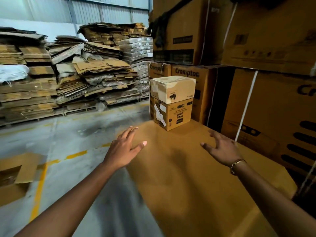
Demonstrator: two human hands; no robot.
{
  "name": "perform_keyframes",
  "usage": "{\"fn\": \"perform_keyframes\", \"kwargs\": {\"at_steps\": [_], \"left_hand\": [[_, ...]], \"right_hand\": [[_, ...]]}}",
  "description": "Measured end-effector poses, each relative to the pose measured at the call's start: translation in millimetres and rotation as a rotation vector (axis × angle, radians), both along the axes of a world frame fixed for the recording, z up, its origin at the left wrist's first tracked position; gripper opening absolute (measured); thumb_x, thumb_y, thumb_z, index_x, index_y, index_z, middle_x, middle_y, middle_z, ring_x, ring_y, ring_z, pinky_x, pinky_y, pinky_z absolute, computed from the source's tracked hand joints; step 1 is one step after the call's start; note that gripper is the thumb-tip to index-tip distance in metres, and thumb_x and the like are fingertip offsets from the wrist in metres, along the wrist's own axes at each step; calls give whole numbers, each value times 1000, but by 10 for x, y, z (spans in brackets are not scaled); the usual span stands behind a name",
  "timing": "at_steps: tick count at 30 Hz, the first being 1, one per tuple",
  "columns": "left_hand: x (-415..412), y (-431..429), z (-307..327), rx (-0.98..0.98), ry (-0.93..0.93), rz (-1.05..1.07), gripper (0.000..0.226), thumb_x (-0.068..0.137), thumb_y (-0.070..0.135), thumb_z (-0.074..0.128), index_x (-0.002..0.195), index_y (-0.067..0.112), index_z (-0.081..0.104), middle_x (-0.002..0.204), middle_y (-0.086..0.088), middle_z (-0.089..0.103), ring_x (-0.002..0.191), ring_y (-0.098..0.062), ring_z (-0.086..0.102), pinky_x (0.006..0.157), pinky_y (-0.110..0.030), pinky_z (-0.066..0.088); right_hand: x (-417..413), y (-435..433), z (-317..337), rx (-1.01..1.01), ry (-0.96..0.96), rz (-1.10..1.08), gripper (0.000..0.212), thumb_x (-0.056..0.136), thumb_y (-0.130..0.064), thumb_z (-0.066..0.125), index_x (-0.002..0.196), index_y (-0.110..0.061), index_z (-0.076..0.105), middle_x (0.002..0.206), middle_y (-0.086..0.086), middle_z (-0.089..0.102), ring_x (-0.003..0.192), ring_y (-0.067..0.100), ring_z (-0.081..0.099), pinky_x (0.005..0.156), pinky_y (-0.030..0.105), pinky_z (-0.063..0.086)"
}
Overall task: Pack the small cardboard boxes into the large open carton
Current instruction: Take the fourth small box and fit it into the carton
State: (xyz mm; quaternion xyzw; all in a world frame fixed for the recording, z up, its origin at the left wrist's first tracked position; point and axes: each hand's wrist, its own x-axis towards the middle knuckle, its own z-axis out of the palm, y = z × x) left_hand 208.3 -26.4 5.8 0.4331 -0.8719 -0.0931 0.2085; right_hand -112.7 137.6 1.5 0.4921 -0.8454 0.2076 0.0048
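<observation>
Two small cardboard boxes stand stacked at the far end of a flat brown cardboard surface (179,168). The upper box (172,88) is pale and worn. The lower box (171,114) is brown with labels and tape. My left hand (125,147) reaches forward over the surface's left edge with straight fingers and holds nothing. My right hand (220,146) is spread to the right, also holding nothing, with a bracelet at the wrist. Both hands are short of the stack. The large open carton (18,175) sits on the floor at the far left, flaps up.
Large printed cartons (273,103) are stacked high on the right, close behind the small boxes. Piles of flattened cardboard (71,79) on pallets fill the back left. Grey concrete floor with yellow lines (41,182) lies between me and the open carton.
</observation>
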Motion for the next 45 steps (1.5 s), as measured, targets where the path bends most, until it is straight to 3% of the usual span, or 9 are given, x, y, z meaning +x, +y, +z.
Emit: {"fn": "perform_keyframes", "kwargs": {"at_steps": [5,10,17,22,29,34,37,41,45], "left_hand": [[-348,-922,107,217,187,-5,83,87,76,35,158,38,16,167,2,16,145,-28,35,114,-53,33],[-826,-1886,57,339,332,-57,79,90,71,41,157,34,21,166,-1,20,145,-27,35,115,-51,33],[-1549,-3557,-124,500,415,-170,88,83,81,44,155,33,30,164,-3,26,145,-27,33,116,-51,30],[-2085,-4880,30,653,500,-271,97,68,91,49,145,34,46,150,2,47,137,-21,45,106,-42,39],[-2951,-6022,533,835,644,-323,59,101,58,36,147,22,44,129,6,46,127,-15,38,113,-50,25],[-3329,-6487,622,1075,644,-295,96,71,93,42,150,38,37,160,-3,33,146,-31,29,113,-65,22],[-3520,-6654,546,1187,593,-321,120,47,104,46,149,41,40,158,-7,37,145,-37,28,111,-69,21],[-3663,-6735,445,1242,538,-366,90,67,90,49,138,35,52,140,-8,56,126,-34,46,96,-55,32],[-3693,-6680,435,1236,553,-380,64,79,74,53,128,33,54,119,-4,63,118,-32,51,94,-54,38]], "right_hand": [[-107,-988,165,-96,-227,34,73,93,-61,51,154,-28,28,154,0,42,129,26,49,94,40,45],[-198,-1843,179,-187,-492,2,74,93,-56,56,156,-29,27,158,0,35,141,24,38,105,41,35],[-467,-3382,-76,-360,-804,-138,87,85,-68,58,156,-33,21,164,1,22,146,30,30,107,56,35],[-685,-4468,-171,-425,-976,-288,97,74,-83,56,155,-43,18,166,-3,15,149,34,23,104,66,32],[-1084,-5401,215,-545,-1033,-425,126,45,-101,53,154,-46,21,166,-7,15,149,31,23,108,71,24],[-1251,-5796,339,-575,-1065,-518,140,34,-104,52,156,-42,20,167,-2,13,151,34,15,113,70,14],[-1273,-5871,332,-573,-1113,-532,125,45,-101,54,153,-44,28,165,0,20,150,33,19,111,72,11],[-1308,-5931,272,-638,-1175,-547,93,71,-90,47,150,-42,36,164,5,25,149,35,21,114,71,10],[-1249,-5915,305,-698,-1248,-580,97,62,-94,50,144,-43,45,149,3,45,133,39,42,99,72,35]]}}
